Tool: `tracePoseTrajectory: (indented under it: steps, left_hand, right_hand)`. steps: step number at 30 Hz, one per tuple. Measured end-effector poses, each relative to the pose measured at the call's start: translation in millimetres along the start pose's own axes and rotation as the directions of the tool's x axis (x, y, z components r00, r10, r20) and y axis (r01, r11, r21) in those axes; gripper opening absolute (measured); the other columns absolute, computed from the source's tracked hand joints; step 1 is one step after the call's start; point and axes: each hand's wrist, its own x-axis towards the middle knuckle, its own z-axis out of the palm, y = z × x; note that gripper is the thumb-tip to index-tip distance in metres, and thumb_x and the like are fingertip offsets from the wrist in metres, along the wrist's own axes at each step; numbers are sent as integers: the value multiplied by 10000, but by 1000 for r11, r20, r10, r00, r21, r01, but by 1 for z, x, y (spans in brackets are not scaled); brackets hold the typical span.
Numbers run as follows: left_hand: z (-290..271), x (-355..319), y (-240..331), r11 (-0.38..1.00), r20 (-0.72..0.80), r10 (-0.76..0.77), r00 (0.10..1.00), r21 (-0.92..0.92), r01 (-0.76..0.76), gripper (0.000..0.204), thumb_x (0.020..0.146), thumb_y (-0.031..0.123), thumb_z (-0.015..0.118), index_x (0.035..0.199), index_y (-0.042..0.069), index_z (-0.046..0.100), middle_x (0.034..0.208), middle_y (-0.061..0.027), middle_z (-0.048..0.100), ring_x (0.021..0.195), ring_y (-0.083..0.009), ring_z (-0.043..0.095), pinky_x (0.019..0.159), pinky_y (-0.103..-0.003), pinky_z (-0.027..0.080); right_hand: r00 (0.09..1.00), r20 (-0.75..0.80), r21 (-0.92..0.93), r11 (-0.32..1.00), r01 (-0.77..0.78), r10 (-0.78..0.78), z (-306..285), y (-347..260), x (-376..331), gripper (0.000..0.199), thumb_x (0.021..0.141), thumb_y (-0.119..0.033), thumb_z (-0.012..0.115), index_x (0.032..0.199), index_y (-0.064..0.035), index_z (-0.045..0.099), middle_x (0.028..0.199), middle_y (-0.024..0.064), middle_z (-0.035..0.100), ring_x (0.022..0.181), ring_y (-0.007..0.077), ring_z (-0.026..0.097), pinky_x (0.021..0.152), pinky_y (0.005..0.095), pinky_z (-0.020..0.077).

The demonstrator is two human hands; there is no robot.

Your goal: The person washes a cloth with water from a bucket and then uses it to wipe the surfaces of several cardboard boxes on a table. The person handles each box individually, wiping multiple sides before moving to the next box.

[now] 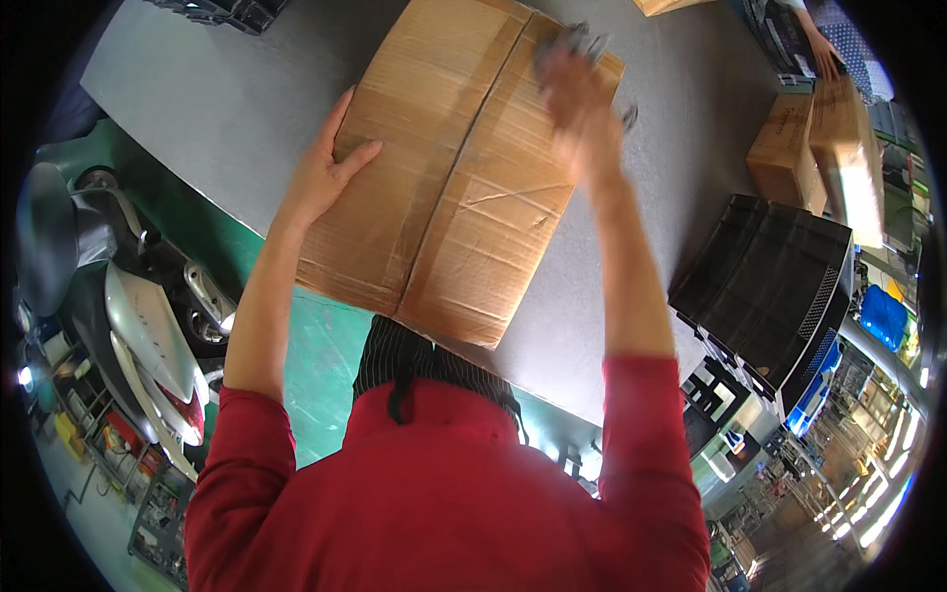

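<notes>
Red top [444, 493] sits closest to my camera, just this side of the cardboard box [444, 168], with dark striped cloth [370, 360] showing between the two. I use that box as my landmark: it lies aslant on the grey table [212, 109] between the two hands, a narrow dark seam running lengthwise along its top and creases marking its right flap. Against its left side I see the left hand [330, 173], thumb spread away from the fingers, the thumb lying over the top face and the fingers along the edge. Over the far right part of the box I have the right hand [582, 118], smeared by motion blur, with a dark grey object [567, 44] at its fingers; I cannot tell how tightly they close on it, nor whether it touches the cardboard. Left of the box, beyond the table's edge, a scooter [148, 316] stands on the green floor [330, 345]. Well to the box's right I make out a large black case [760, 276], with two brown cartons [784, 148] beyond it and, farther still, another person's hand [824, 54]. Off the box's far left corner lies a black crate [237, 12].
</notes>
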Motion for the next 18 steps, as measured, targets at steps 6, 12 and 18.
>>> tracePoseTrajectory:
  steps: [6,12,18]
  left_hand:
    - [-4,-6,0,999,3,-51,999,-3,51,749,826,289,660,1435,100,268,1449,-140,332,1354,-250,284,1094,-352,234]
    - [-7,-2,-6,998,2,-7,1000,57,7,770,811,353,670,1438,146,274,1407,-149,400,1304,-290,375,1046,-356,322]
    - [-5,-4,-6,996,-42,16,999,85,-12,759,808,349,675,1431,150,291,1361,-155,455,1253,-285,441,1011,-348,362]
  right_hand:
    - [989,86,557,829,55,-123,-50,-141,-134,153,826,-135,598,974,-120,637,927,33,617,1016,227,559,1016,426,393]
    - [991,-126,104,994,-32,45,12,-17,23,447,891,-130,518,1321,-49,430,1327,141,483,1303,270,378,1101,543,196]
    - [976,-215,88,996,-20,38,17,-16,20,377,881,-167,536,1241,-56,508,1315,127,494,1284,266,399,1089,499,249]
